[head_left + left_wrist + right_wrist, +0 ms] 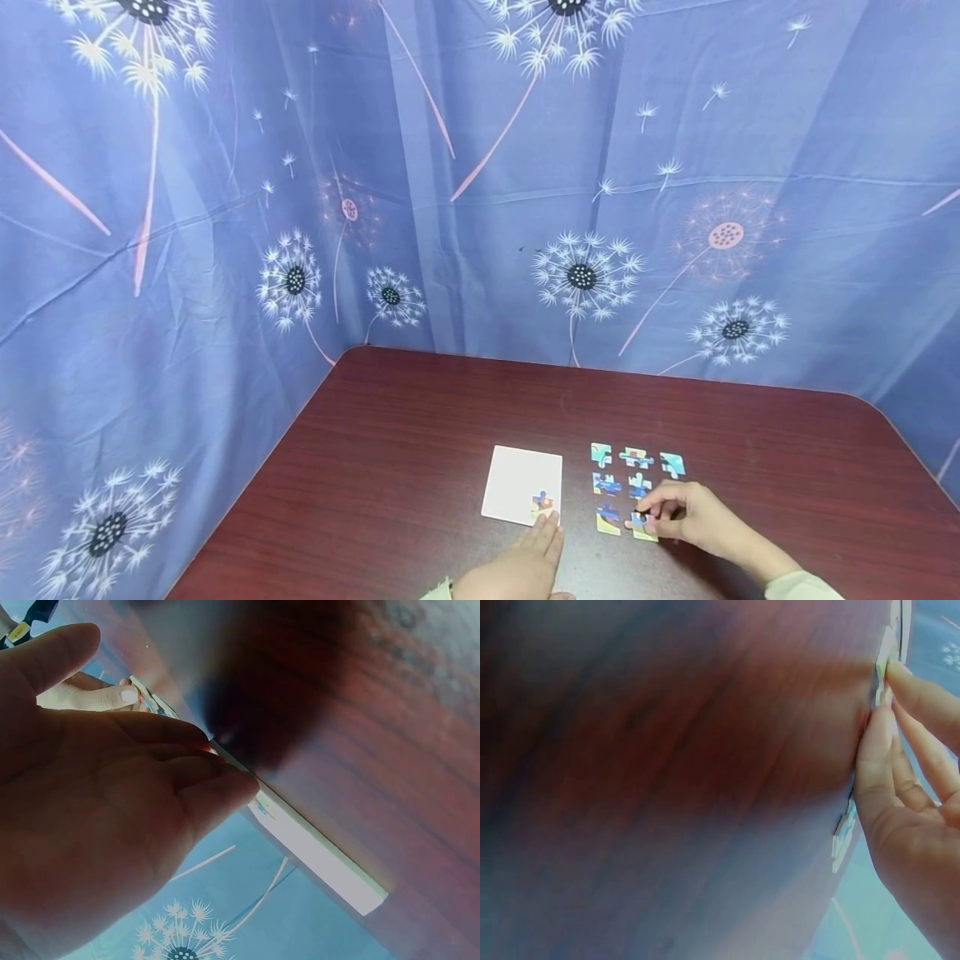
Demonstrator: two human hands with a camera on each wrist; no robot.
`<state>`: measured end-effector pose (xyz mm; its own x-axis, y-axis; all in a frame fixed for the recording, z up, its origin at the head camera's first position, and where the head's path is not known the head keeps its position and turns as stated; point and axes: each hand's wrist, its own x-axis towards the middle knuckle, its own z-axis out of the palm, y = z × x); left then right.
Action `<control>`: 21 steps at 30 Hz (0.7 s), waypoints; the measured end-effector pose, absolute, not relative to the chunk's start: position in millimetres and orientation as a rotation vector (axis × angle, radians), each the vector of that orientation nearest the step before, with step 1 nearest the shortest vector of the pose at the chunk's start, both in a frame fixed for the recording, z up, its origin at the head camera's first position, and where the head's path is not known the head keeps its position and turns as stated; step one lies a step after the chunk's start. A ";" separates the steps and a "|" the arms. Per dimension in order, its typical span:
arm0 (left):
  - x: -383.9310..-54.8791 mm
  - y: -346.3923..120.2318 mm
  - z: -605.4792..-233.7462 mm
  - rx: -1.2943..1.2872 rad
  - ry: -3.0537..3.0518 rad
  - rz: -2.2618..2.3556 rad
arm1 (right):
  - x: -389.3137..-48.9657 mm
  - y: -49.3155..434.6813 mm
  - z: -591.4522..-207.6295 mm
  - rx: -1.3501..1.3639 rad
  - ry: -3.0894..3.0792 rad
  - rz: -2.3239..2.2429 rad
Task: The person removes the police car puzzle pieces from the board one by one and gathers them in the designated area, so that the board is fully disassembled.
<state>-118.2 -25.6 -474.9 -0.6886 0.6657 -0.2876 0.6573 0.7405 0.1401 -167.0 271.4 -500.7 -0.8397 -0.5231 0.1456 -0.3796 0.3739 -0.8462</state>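
Note:
A white square puzzle board (517,479) lies on the table, with one colourful jigsaw piece (542,502) in its near right corner. My left hand (519,560) rests at the board's near edge, fingers straight and touching that corner; the left wrist view shows the fingertips against the board (322,859). To the right, my right hand (697,518) has thumb and fingers around a jigsaw piece (643,528) in the nearest row of loose pieces, and appears to pinch it. In the right wrist view the fingertips meet at a thin piece edge (883,664).
Several loose jigsaw pieces (606,483) lie in rough rows to the right of the board. The dark red wooden table (405,433) meets a blue dandelion-print curtain (480,275) at its back and left edges.

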 end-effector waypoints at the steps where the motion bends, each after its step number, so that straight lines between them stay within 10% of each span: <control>1: -118.4 -25.5 -474.7 1.033 2.627 0.030 | -166.9 271.3 -500.2 -0.808 2.485 -1.459; 21: -123.4 -32.5 -476.9 1.047 2.662 0.198 | -167.6 264.9 -492.2 -0.816 2.567 -1.489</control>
